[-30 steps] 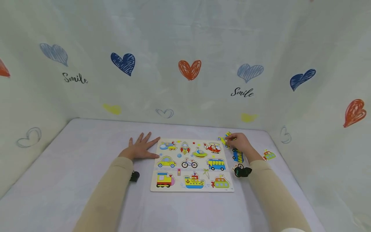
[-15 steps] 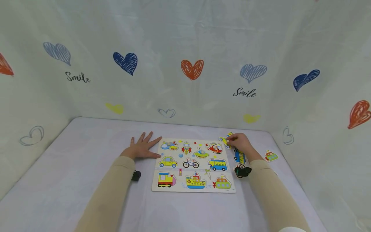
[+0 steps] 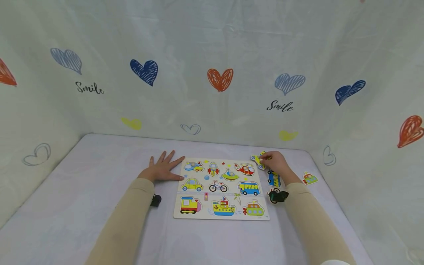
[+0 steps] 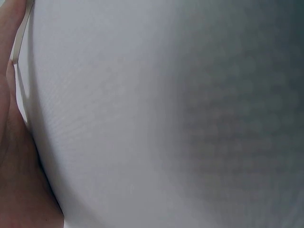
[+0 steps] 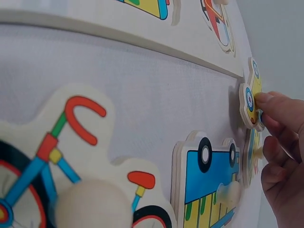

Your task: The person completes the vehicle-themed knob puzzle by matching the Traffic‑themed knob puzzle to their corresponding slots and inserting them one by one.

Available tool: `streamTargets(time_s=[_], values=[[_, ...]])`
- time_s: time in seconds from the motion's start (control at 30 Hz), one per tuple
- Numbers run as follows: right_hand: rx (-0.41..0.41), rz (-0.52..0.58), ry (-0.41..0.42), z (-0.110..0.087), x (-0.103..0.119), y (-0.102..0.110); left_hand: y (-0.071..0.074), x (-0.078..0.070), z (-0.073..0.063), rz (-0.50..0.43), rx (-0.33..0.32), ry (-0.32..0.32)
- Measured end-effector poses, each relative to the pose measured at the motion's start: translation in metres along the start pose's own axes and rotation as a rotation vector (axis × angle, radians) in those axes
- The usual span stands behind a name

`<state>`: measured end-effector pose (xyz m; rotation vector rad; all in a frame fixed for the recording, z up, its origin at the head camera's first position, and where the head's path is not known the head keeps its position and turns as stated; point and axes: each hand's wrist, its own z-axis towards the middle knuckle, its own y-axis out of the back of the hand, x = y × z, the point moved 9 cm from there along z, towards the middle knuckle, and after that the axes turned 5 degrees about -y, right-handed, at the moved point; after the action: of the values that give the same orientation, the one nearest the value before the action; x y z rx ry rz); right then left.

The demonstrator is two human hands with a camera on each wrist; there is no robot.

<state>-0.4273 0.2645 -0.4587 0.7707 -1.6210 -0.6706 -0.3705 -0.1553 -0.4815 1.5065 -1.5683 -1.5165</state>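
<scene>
Fingers on the left hand (image 3: 160, 170) are spread wide apart, and that hand lies flat on the white tabletop (image 3: 66, 191). Its thumb and pointing finger reach out to the left edge of the puzzle board (image 3: 205, 207). A small black thing (image 3: 155, 200) sits by the left wrist, and a tan sleeve (image 3: 122, 217) covers the arm.

Next comes the board, which lies flat. Going across, its top row has a plane (image 3: 194, 166), a rocket (image 3: 213, 169), a flying saucer (image 3: 230, 175) and a red helicopter (image 3: 245, 169). Under those are a car picture (image 3: 192, 185), a bike picture (image 3: 218, 186) and a bus picture (image 3: 249, 188). At the bottom are a train (image 3: 190, 205), a ship (image 3: 223, 207) and a submarine picture (image 3: 253, 209).

Just past the board's far right corner is a loose yellow car piece (image 3: 257, 161) with blue wheels. The right hand (image 3: 277, 163) pinches it with thumb and finger. I cannot tell if the piece touches the tabletop. Close by, another yellow piece (image 5: 250, 164) is partly hidden.

Nearer to the person, a blue and yellow bus piece (image 3: 273, 179) lies turned sideways. A bike piece (image 3: 273, 197) is below it, partly covered by the black thing on the right wrist. Farthest right lies a green and orange submarine piece (image 3: 310, 179).
</scene>
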Motion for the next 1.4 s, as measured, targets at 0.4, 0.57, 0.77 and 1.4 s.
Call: streamTargets(time_s=[0.4, 0.57, 0.77, 1.4], values=[[-0.030, 0.008, 0.061, -0.008, 0.024, -0.001, -0.005, 0.008, 0.006, -0.013, -0.007, -0.005], [-0.012, 0.010, 0.094, -0.017, 0.045, -0.011, -0.004, 0.008, 0.004, -0.003, -0.005, 0.004], [0.028, -0.015, 0.206, -0.031, 0.080, -0.023, 0.000, 0.003, -0.001, -0.012, 0.008, 0.006], [0.199, -0.026, 0.462, -0.074, 0.143, -0.082, -0.002, 0.001, 0.001, 0.005, 0.008, 0.010]])
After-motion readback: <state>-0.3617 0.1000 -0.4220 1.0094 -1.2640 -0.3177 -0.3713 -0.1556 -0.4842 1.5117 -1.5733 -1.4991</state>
